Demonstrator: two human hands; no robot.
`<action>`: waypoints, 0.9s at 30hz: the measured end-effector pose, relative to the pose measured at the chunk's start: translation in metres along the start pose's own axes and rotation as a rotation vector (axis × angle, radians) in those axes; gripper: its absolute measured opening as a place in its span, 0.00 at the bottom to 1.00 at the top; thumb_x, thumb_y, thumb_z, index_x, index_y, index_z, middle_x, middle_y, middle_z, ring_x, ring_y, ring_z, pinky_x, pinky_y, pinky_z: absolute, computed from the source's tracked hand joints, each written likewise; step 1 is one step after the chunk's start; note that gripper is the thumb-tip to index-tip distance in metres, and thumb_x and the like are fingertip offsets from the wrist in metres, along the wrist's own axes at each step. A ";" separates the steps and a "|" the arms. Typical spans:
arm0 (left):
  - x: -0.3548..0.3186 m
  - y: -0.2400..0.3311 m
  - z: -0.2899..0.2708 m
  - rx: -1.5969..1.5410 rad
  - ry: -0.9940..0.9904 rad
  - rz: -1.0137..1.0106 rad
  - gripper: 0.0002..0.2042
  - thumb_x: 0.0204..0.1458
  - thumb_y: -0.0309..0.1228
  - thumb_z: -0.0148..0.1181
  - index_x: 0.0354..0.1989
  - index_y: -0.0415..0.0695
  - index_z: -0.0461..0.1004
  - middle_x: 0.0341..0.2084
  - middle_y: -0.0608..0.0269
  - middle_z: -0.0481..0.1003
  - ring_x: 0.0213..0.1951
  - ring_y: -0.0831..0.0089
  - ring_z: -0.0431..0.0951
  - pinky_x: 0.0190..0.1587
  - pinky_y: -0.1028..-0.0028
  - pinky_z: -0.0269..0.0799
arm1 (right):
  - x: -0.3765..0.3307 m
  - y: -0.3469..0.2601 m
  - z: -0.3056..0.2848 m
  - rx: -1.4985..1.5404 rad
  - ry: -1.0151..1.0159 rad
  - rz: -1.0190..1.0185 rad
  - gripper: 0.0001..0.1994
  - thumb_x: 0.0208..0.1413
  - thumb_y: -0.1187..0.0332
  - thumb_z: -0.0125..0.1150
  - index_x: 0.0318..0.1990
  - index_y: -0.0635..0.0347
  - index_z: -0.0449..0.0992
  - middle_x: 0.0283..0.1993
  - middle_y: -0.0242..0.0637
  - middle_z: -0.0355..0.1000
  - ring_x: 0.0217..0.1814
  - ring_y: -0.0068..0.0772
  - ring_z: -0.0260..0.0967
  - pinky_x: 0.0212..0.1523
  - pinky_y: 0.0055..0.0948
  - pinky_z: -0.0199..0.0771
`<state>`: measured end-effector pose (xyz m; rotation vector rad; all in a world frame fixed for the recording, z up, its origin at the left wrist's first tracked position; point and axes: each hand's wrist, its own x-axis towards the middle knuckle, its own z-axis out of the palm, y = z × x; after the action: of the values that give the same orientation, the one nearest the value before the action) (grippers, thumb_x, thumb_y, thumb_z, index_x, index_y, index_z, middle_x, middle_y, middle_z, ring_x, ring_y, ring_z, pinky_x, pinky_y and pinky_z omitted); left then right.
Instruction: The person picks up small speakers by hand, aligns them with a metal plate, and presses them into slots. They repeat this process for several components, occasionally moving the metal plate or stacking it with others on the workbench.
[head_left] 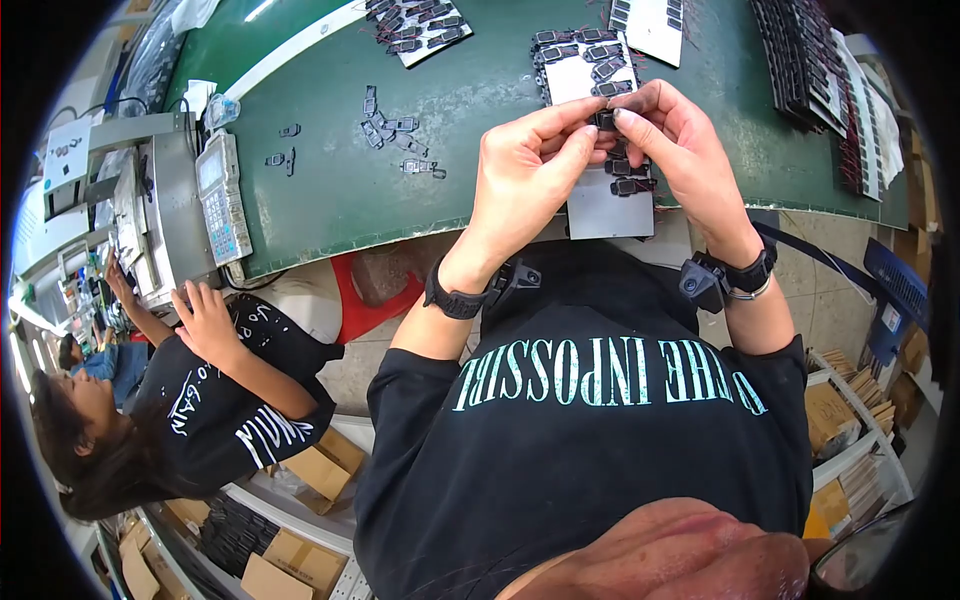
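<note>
Both hands meet above a white board (610, 218) near the front edge of the green table (340, 205). A small black module (605, 121) is pinched between them. The fingertips of my left hand (530, 170) are closed on its left side; my right hand (680, 140) grips it from the right with thumb and forefinger. My fingers hide much of the module. More black modules with thin wires (606, 70) lie in rows on the board, partly under my hands. Left of the board, several loose modules (374, 134) lie on the table, and a few more (290, 160) farther left.
Other module-covered boards (425, 32) lie at the back. Stacked rows of black parts with red wires (800, 70) stand at the right. A keypad unit (220, 200) and machine sit left, beside a co-worker's hand (207, 320). A red stool (375, 305) stands below the table edge.
</note>
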<state>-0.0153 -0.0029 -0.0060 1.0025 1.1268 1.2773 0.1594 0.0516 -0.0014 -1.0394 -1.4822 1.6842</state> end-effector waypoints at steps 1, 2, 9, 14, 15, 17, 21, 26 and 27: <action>0.000 0.000 -0.001 0.009 -0.009 -0.006 0.14 0.60 0.20 0.54 0.54 0.32 0.75 0.41 0.55 0.80 0.41 0.74 0.82 0.46 0.77 0.80 | 0.000 0.000 0.000 -0.011 -0.010 -0.003 0.10 0.64 0.66 0.58 0.45 0.64 0.73 0.35 0.25 0.69 0.33 0.13 0.62 0.36 0.16 0.63; 0.000 0.000 -0.002 0.017 -0.019 -0.012 0.14 0.60 0.20 0.54 0.54 0.32 0.75 0.41 0.55 0.80 0.41 0.74 0.82 0.46 0.77 0.80 | 0.000 0.000 -0.001 -0.022 -0.021 -0.005 0.10 0.65 0.66 0.58 0.45 0.64 0.72 0.34 0.25 0.69 0.33 0.13 0.62 0.36 0.16 0.63; -0.003 -0.001 -0.003 0.008 -0.030 -0.024 0.14 0.60 0.19 0.53 0.53 0.32 0.75 0.41 0.55 0.81 0.41 0.74 0.82 0.46 0.76 0.80 | -0.001 0.004 -0.002 -0.083 -0.042 -0.003 0.09 0.65 0.67 0.57 0.46 0.64 0.71 0.37 0.27 0.69 0.35 0.13 0.63 0.37 0.16 0.66; -0.003 0.000 0.000 -0.001 -0.019 -0.052 0.15 0.60 0.18 0.55 0.55 0.31 0.74 0.41 0.53 0.80 0.41 0.71 0.82 0.47 0.77 0.80 | 0.000 0.006 -0.001 -0.038 -0.065 -0.033 0.08 0.65 0.71 0.56 0.48 0.64 0.69 0.42 0.29 0.69 0.39 0.15 0.64 0.40 0.18 0.69; -0.004 0.000 0.000 -0.001 -0.018 -0.052 0.15 0.60 0.18 0.55 0.55 0.31 0.74 0.41 0.53 0.80 0.41 0.71 0.82 0.47 0.77 0.80 | 0.001 0.005 0.000 -0.008 -0.079 -0.047 0.08 0.65 0.72 0.55 0.48 0.64 0.68 0.44 0.30 0.68 0.41 0.16 0.65 0.42 0.18 0.69; -0.004 -0.001 0.000 -0.027 -0.009 -0.026 0.13 0.60 0.19 0.54 0.53 0.31 0.75 0.41 0.54 0.80 0.41 0.73 0.82 0.47 0.76 0.80 | 0.000 0.004 0.006 0.000 -0.060 -0.062 0.08 0.65 0.74 0.55 0.48 0.64 0.68 0.45 0.30 0.68 0.42 0.16 0.65 0.43 0.19 0.70; -0.009 0.000 -0.002 -0.066 0.004 -0.019 0.12 0.60 0.19 0.54 0.51 0.32 0.77 0.41 0.55 0.80 0.41 0.74 0.82 0.47 0.76 0.80 | -0.004 0.004 0.013 0.000 -0.040 -0.126 0.08 0.65 0.76 0.53 0.49 0.64 0.67 0.47 0.31 0.66 0.46 0.17 0.64 0.47 0.20 0.71; -0.011 0.002 -0.003 -0.104 0.000 0.004 0.11 0.60 0.20 0.55 0.49 0.31 0.77 0.40 0.56 0.81 0.40 0.75 0.82 0.45 0.77 0.80 | -0.007 0.000 0.006 -0.142 -0.116 -0.199 0.06 0.64 0.78 0.52 0.47 0.63 0.67 0.47 0.30 0.65 0.49 0.18 0.65 0.51 0.21 0.72; -0.011 0.002 -0.003 -0.103 0.002 0.004 0.11 0.60 0.20 0.55 0.49 0.31 0.77 0.40 0.56 0.81 0.40 0.75 0.82 0.45 0.77 0.80 | -0.008 -0.001 0.005 -0.196 -0.135 -0.203 0.06 0.64 0.78 0.52 0.47 0.62 0.67 0.46 0.29 0.65 0.49 0.18 0.66 0.52 0.22 0.72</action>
<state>-0.0187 -0.0137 -0.0036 0.9273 1.0501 1.3269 0.1585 0.0427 0.0005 -0.8540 -1.8056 1.5135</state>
